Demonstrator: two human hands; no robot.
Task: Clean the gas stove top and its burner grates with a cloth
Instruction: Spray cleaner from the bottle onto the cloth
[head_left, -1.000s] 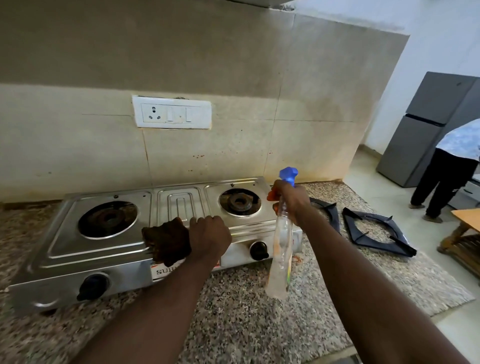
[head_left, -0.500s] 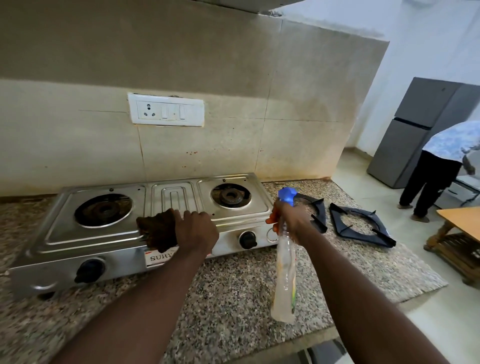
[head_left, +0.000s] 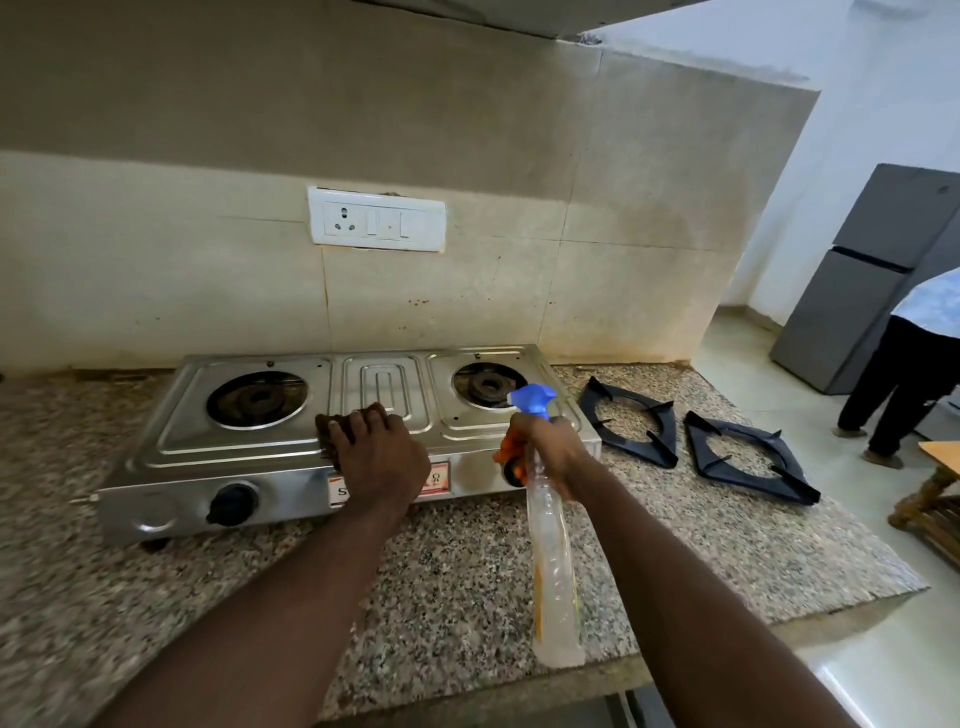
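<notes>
A steel two-burner gas stove (head_left: 218, 447) sits on the speckled granite counter against the wall, both burners bare. My left hand (head_left: 382, 452) presses a dark brown cloth (head_left: 326, 431) onto the stove's front middle, fingers curled over it; most of the cloth is hidden under the hand. My right hand (head_left: 550, 452) grips a clear spray bottle (head_left: 553, 571) by the neck, its blue nozzle up and its body hanging down in front of the right knob. Two black burner grates (head_left: 631, 428) (head_left: 748, 465) lie flat on the counter to the right of the stove.
The granite counter (head_left: 467, 571) ends close on the right, past the grates. A white socket plate (head_left: 376, 219) is on the tiled wall. A person (head_left: 909, 364) stands by a grey fridge (head_left: 862, 280) at the right; a wooden table edge (head_left: 935, 488) shows there.
The view has pulled back and shifted. My left hand with the cloth slid slightly up onto the stove top. My right hand has kept the bottle near the stove's right knob.
</notes>
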